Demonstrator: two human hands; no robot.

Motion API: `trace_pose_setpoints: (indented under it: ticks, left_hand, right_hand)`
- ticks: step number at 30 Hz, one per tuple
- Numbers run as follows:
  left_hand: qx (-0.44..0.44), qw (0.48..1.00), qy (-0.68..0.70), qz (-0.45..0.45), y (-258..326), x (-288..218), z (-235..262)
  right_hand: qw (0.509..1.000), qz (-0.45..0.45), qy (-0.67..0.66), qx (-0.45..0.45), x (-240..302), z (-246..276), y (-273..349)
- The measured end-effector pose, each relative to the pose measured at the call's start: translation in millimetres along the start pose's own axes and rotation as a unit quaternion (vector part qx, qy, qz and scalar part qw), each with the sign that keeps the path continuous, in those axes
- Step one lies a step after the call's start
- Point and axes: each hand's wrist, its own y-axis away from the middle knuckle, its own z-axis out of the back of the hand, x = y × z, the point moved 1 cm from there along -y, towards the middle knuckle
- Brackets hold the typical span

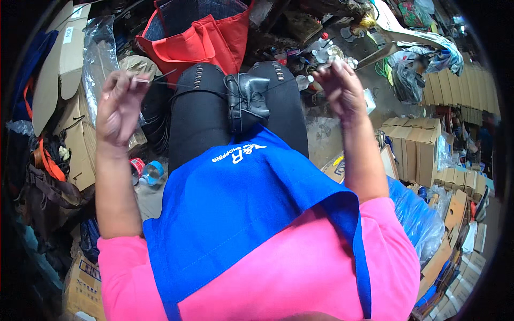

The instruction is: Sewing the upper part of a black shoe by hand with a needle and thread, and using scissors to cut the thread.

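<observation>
Pinching needle (143, 81) w/ left hand (119, 104), right hand (342, 91) fingers closed on thread (214, 92), pulling taut over black shoe (247, 101) on lap.

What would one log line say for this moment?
left hand: pinching needle | right hand: pulling thread taut | black leather shoe: between knees

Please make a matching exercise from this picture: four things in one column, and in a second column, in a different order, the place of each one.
Things:
1. black shoe
2. blue apron
3. red bag
4. cardboard boxes

Places:
A. stacked at the person's right
B. beyond the knees, on the floor
C. held between the knees
D. spread over the lap

Pairs: 1-C, 2-D, 3-B, 4-A. The left hand and the right hand are raised on either side of the shoe, pulling thread.
</observation>
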Motion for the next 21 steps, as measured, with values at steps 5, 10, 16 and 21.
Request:
trace_pose_setpoints:
  ticks: [5, 10, 16, 21]
  left_hand:
    - [0.076, 0.988, 0.116, 0.067, -12, 13, -33]
    - [-0.124, 0.990, -0.052, 0.046, 18, -11, 68]
    - [0.129, 0.862, -0.481, 0.089, -44, 35, -34]
    - [0.379, 0.662, -0.635, 0.121, -88, 88, -85]
  right_hand:
    - [0.989, -0.064, -0.134, 0.013, -5, -36, -4]
    - [0.978, 0.065, 0.053, -0.192, 46, 94, 26]
    - [0.862, -0.060, 0.496, 0.087, 6, -27, -24]
    - [0.643, -0.072, 0.726, 0.235, -24, -78, -49]
